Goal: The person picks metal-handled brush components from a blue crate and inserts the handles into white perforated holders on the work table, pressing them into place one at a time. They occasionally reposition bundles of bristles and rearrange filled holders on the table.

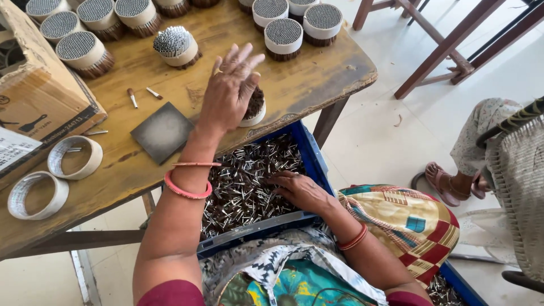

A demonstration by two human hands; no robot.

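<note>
My left hand (229, 88) hovers with fingers spread just over a small white ring (256, 116) partly filled with brown-tipped sticks, near the wooden table's (317, 85) front edge. My right hand (300, 191) lies palm down in a blue crate (311, 150) on my lap. Its fingertips dig into a heap of small metal-capped pieces (243, 181). Whether it grips any of them is hidden by the hand.
Several full white-ringed bundles (283, 37) stand along the table's back, with one taller bundle (175, 46) nearer. Two empty rings (73, 156), a cardboard box (39, 96), a dark square plate (163, 131) and two loose sticks (132, 97) lie at left. Another person's sandalled foot (445, 184) and a wicker seat (518, 181) are at right.
</note>
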